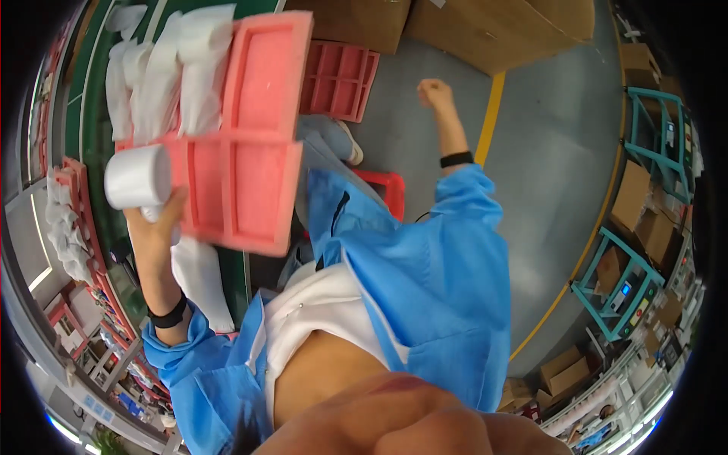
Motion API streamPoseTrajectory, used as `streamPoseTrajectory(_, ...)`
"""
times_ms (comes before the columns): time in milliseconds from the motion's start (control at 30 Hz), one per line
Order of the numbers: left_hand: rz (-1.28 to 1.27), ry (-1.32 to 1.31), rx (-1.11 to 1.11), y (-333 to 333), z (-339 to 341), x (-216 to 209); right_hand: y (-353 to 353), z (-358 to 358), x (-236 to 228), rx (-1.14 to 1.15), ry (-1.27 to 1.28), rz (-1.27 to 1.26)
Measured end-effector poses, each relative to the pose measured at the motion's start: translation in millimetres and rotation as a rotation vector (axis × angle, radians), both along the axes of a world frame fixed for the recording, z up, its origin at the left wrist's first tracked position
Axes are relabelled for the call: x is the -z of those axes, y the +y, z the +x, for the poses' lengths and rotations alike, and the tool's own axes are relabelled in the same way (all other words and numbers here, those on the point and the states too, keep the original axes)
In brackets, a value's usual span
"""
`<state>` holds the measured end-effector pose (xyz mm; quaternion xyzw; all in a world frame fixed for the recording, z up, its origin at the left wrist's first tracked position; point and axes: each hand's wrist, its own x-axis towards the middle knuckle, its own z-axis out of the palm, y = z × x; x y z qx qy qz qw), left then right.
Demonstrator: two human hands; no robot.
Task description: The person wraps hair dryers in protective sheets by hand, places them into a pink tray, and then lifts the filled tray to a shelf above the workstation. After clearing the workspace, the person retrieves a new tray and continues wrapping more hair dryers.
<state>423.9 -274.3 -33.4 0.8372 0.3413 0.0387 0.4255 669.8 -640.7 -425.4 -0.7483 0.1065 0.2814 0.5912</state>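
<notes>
My left hand (pixel 157 221) is closed around a white piece with a thick, round cylindrical head (pixel 138 177), its thumb against the narrower part below the head. This piece is held up beside a pink foam tray (pixel 262 186) with rectangular compartments; the near compartments hold nothing. Several white sleeve-wrapped items (pixel 155 80) lie over the tray's far left part. Another long white wrapped item (pixel 201 280) lies next to my left forearm. My right hand (pixel 436 92) is out to the right over the floor, fingers curled in, with nothing visible in it.
Large cardboard boxes (pixel 493 34) stand at the far side. A second pink tray (pixel 338 80) sits low near them. A red stool (pixel 394 193) is close to my legs. Teal racks (pixel 618 284) and cartons line the right. More wrapped items (pixel 67 220) lie on the left.
</notes>
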Motion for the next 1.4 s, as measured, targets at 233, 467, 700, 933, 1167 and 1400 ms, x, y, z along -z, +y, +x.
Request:
streamPoseTrajectory(233,0.064,0.198,0.415,-24,185,91,77,53,252,-0.19,0.497,-0.193)
streamPoseTrajectory(467,0.218,0.412,0.525,25,214,116,195,89,360,-0.051,0.579,-0.178)
streamPoseTrajectory(700,0.046,0.346,0.12,18,203,141,260,96,441,-0.001,0.615,-0.036)
streamPoseTrajectory(933,0.001,0.343,-0.351,9,214,161,277,109,408,0.069,0.461,-0.229)
streamPoseTrajectory(1167,0.326,0.49,0.511,32,174,124,116,72,166,0.318,0.143,0.389)
streamPoseTrajectory(1400,-0.023,0.113,0.265,1,160,83,-203,21,-37,0.376,-0.199,-0.202)
